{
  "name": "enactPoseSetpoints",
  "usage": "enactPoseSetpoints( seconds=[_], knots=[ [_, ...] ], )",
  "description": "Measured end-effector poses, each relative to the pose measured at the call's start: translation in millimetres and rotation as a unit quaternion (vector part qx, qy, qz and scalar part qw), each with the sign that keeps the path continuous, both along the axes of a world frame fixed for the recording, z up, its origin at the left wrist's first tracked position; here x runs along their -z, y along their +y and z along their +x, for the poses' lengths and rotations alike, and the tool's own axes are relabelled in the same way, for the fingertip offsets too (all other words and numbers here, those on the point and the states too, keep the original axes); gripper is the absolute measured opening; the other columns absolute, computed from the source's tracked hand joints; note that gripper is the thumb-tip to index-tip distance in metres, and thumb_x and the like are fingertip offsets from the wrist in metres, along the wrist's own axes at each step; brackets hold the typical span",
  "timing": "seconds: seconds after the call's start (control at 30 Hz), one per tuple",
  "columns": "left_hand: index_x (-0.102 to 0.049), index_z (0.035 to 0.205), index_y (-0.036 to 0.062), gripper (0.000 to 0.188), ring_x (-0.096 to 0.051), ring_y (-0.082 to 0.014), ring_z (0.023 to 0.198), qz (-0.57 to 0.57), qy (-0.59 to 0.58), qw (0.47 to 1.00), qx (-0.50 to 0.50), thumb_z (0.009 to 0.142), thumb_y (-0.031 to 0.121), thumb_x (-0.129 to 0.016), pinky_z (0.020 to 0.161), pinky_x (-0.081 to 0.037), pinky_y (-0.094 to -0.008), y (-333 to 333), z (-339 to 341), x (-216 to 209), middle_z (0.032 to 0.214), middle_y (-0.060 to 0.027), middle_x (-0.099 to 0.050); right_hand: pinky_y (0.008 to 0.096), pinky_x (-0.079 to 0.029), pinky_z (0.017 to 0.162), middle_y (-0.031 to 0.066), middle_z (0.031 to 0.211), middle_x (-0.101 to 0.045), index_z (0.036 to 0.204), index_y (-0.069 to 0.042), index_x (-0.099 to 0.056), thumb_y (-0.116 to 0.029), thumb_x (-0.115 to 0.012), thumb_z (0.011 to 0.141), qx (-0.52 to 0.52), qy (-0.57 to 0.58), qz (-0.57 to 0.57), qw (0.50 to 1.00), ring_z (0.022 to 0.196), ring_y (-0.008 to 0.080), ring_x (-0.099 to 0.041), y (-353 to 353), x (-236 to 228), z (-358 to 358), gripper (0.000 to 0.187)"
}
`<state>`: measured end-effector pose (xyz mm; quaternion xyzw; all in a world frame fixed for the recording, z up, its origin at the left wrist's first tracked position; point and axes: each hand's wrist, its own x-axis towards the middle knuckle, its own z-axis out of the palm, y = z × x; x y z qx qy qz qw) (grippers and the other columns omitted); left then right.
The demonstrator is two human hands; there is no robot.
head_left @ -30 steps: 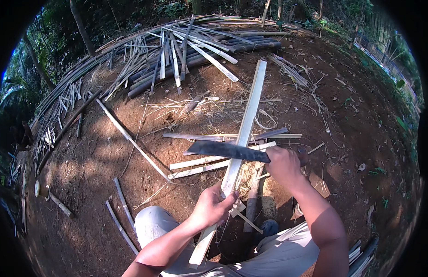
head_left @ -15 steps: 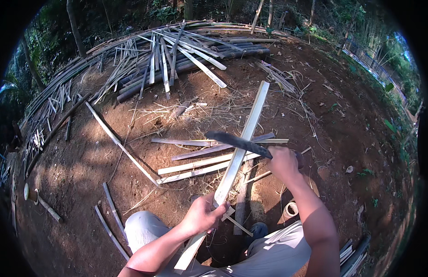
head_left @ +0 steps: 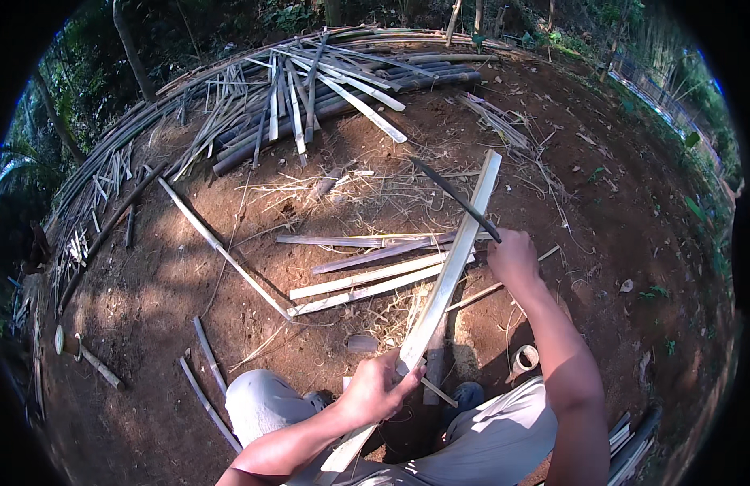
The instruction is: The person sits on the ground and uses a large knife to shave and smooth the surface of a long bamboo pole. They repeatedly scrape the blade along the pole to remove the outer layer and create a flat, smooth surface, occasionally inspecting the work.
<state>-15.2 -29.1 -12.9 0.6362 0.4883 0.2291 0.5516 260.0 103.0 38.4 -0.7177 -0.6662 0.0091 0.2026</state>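
Observation:
My left hand (head_left: 377, 387) is closed round the lower part of a long, pale split bamboo strip (head_left: 445, 296). The strip slants from near my lap up and away to the right. In my right hand (head_left: 514, 257) is the handle of a dark-bladed machete (head_left: 448, 193), hidden by my fingers. Its blade points away to the left and crosses the strip's upper half, seen nearly edge-on; whether it touches the strip I cannot tell. Beneath, several split bamboo pieces (head_left: 367, 280) lie on the ground, some pale and some purplish brown.
A large heap of bamboo poles and splits (head_left: 310, 97) spreads across the back. One long pale stick (head_left: 221, 247) lies to the left. By my right knee is a hollow bamboo piece (head_left: 524, 359). A wooden block (head_left: 436, 360) sits between my feet. Dry shavings (head_left: 351, 186) litter the soil.
My right hand has risen slightly, and the machete blade has turned from broadside to nearly edge-on, its tip now higher. The bamboo strip stays in my left hand. The whole view has shifted a little.

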Motion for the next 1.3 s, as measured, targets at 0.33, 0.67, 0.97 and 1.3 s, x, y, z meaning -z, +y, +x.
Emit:
enactPoseSetpoints(
  seconds=[0.33,0.67,0.97,1.3],
  knots=[
    [-0.058,0.101,-0.0041,0.023,-0.057,-0.013,0.062,0.123,0.004,0.99,-0.069,0.093,0.017,-0.063,0.059,-0.048,-0.0318,29,-3,-11,0.066,-0.0072,-0.059,0.0459,-0.054,0.057,0.014,0.069,-0.063,0.07,-0.004,-0.058,-0.007,-0.059,0.076,-0.287,-0.021,0.078,0.955,0.062,0.0361,-0.066,-40,38,-60,0.006],
    [-0.053,0.096,0.0006,0.026,-0.046,-0.0061,0.041,-0.094,-0.117,0.988,-0.038,0.097,0.025,-0.061,0.037,-0.037,-0.0238,11,-2,-33,0.059,0.0017,-0.051,0.0499,-0.053,0.075,0.0246,0.082,-0.068,0.092,0.002,-0.069,-0.009,-0.066,0.081,0.072,0.035,0.014,0.997,0.079,0.0417,-0.067,24,13,28,0.016],
    [-0.059,0.1,-0.0046,0.026,-0.055,-0.0149,0.048,0.042,-0.068,0.996,-0.049,0.093,0.02,-0.063,0.045,-0.044,-0.0329,27,-5,-24,0.065,-0.0076,-0.058,0.0467,-0.055,0.061,0.0155,0.07,-0.065,0.072,-0.003,-0.06,-0.002,-0.059,0.071,-0.313,-0.06,0.035,0.947,0.064,0.0345,-0.068,-59,24,-76,0.002],
    [-0.057,0.103,-0.0033,0.032,-0.051,-0.0087,0.043,-0.108,-0.105,0.988,-0.045,0.095,0.027,-0.063,0.042,-0.041,-0.028,13,-2,-26,0.056,-0.0027,-0.056,0.0513,-0.052,0.071,0.0213,0.076,-0.066,0.08,-0.005,-0.068,-0.005,-0.062,0.075,-0.014,-0.004,0.031,0.999,0.077,0.0427,-0.065,20,34,4,0.007]
  ],
)
